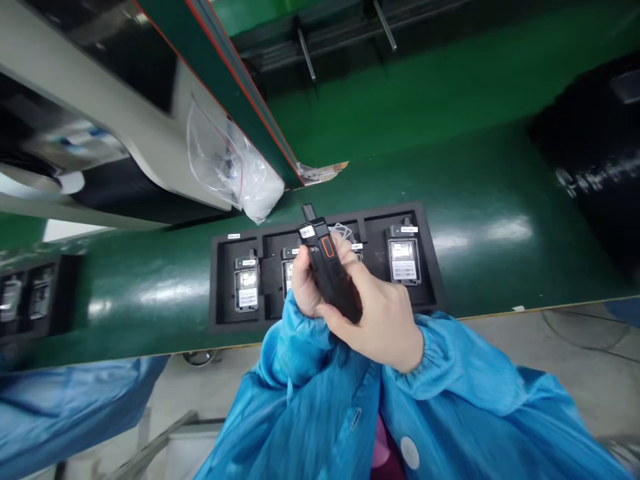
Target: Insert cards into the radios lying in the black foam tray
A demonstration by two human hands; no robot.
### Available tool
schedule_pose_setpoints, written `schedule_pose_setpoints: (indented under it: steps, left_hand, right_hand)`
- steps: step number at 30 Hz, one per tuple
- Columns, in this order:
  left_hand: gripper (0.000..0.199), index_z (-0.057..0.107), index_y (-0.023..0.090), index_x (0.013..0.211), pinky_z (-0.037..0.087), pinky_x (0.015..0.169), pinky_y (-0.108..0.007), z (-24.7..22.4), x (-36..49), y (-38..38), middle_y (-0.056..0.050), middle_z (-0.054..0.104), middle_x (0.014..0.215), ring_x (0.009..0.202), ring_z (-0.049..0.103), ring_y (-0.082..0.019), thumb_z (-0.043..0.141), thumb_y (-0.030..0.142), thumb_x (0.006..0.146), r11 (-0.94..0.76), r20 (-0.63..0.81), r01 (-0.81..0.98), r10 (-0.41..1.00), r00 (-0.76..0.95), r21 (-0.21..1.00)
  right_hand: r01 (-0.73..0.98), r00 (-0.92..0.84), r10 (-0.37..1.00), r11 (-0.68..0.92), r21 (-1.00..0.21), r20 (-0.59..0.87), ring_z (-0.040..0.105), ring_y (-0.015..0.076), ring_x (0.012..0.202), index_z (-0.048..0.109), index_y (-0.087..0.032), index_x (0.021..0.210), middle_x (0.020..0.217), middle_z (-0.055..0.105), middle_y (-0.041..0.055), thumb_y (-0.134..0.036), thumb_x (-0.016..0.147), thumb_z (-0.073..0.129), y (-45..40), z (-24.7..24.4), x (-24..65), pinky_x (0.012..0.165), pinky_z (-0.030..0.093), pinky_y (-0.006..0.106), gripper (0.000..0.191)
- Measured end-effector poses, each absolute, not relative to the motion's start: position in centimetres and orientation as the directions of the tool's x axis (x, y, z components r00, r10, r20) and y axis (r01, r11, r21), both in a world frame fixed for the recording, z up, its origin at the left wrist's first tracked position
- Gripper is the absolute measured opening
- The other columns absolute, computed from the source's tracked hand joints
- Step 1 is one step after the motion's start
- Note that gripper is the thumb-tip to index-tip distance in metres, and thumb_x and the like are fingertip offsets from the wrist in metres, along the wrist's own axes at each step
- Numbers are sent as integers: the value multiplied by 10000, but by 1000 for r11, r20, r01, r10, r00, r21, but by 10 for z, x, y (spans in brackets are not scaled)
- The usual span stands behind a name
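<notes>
The person's left hand (pixel 306 287) and right hand (pixel 383 317) are both wrapped around a black handheld radio (pixel 330 270), gripping it tilted, its orange-ringed button facing up, above a black foam tray (pixel 215 283); similar devices (pixel 246 287) sit in the tray's compartments; beneath lies a green tabletop (pixel 485 247); a clear plastic bag (pixel 257 183) rests just beyond the tray.

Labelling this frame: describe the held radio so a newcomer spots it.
Find the green bench, then the black tray on it. Over the tray, the left hand and right hand hold a black radio. It shows an orange-edged button, unlike the devices in the tray.
</notes>
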State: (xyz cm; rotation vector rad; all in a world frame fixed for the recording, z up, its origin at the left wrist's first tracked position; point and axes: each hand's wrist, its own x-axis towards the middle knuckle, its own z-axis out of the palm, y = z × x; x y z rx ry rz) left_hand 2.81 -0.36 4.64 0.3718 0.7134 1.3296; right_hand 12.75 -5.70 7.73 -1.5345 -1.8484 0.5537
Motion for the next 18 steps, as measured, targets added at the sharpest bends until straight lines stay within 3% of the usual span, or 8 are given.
schedule_pose_setpoints:
  steps: [4, 10, 14, 18]
  left_hand:
    - [410, 579, 220, 830, 577, 727, -350, 42, 30, -5, -27, 515, 741, 774, 613, -185, 604, 628, 801, 279, -342, -709, 938, 56, 648]
    - [444, 586, 230, 851, 581, 788, -399, 45, 32, -6, -50, 619, 840, 991, 651, -286, 640, 652, 724, 362, -399, -662, 911, 103, 657]
    - [450, 571, 228, 836, 571, 814, -391, 45, 35, -5, -49, 599, 812, 972, 648, -268, 629, 656, 712, 378, -427, -636, 901, 83, 673]
    - [435, 526, 219, 767, 560, 808, -347, 41, 39, -3, -38, 557, 805, 871, 626, -205, 630, 637, 706, 297, -362, -660, 931, 40, 690]
  right_hand:
    - [710, -57, 961, 229, -666, 270, 685, 190, 631, 573, -153, 1116, 852, 696, -7, -601, 873, 554, -51, 86, 129, 503, 430, 303, 510]
    - [765, 4, 952, 194, -614, 306, 665, 196, 573, 560, -155, 1097, 835, 706, 6, -551, 958, 433, -41, 96, 129, 462, 362, 302, 439]
    - [814, -20, 944, 206, -543, 328, 611, 206, 491, 537, -128, 1181, 763, 681, 19, -456, 950, 421, -43, 92, 125, 433, 322, 313, 418]
    - [815, -40, 937, 232, -531, 348, 593, 208, 480, 524, -110, 1211, 744, 672, 31, -410, 946, 415, -43, 90, 124, 420, 319, 323, 415]
